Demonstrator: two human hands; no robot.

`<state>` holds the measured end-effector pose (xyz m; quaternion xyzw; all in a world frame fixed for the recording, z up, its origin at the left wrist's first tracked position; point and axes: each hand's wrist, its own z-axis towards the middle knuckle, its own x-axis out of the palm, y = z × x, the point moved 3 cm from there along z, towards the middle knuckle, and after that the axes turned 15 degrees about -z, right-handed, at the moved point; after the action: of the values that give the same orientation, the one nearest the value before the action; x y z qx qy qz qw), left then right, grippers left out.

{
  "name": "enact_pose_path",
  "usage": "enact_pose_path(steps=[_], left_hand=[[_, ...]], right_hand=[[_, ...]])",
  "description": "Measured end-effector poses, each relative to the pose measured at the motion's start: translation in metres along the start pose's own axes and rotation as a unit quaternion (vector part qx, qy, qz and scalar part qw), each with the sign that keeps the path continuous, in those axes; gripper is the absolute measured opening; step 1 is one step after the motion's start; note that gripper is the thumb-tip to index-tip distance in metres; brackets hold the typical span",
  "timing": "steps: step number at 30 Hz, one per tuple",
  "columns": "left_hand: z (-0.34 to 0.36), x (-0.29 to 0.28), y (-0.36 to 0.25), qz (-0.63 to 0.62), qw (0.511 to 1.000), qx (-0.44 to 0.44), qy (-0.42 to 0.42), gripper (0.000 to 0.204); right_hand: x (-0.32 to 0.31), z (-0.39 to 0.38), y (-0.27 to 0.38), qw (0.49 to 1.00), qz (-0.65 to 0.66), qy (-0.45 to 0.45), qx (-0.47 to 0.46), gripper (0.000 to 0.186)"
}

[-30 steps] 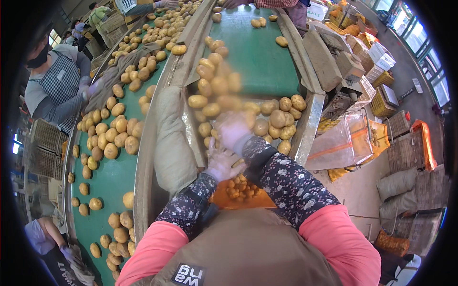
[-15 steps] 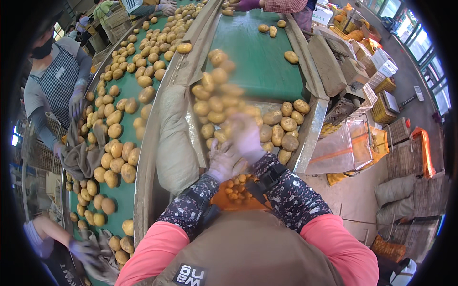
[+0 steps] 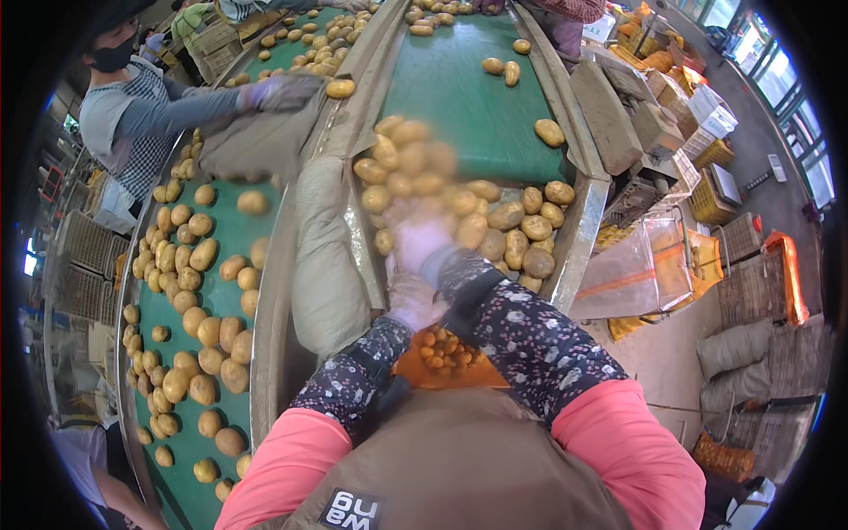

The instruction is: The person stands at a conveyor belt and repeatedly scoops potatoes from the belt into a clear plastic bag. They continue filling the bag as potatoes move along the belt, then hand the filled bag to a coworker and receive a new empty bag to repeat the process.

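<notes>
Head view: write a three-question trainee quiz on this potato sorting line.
1. True or false: the person's gloved right hand reaches into the heap of yellow-brown potatoes on the green conveyor belt.
2. What lies below the gloved left hand? A: orange crate of small potatoes; B: metal bucket; C: blue bag.
3. Fill in: the grey-beige sack lies ___ the two belts.

Key: 1 true; 2 A; 3 between.

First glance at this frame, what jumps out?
The heap of potatoes on the green belt straight ahead, with the person's gloved right hand reaching into it and the left hand just below. To the left, a second belt carries more potatoes, where a co-worker in a checked apron reaches in.
</notes>
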<state>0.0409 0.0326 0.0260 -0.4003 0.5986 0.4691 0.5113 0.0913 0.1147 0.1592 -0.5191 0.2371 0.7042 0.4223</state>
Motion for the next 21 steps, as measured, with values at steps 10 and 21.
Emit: enact_pose_path(steps=[10,21], left_hand=[[-0.017,-0.04,-0.008,-0.173,0.972,0.097,0.128,0.059],[0.03,-0.04,0.032,-0.297,0.944,0.028,-0.143,0.061]], right_hand=[[0.009,-0.005,0.0,0.993,0.038,0.106,-0.021,0.029],[0.024,-0.012,-0.049,0.707,0.678,0.109,0.169,0.044]])
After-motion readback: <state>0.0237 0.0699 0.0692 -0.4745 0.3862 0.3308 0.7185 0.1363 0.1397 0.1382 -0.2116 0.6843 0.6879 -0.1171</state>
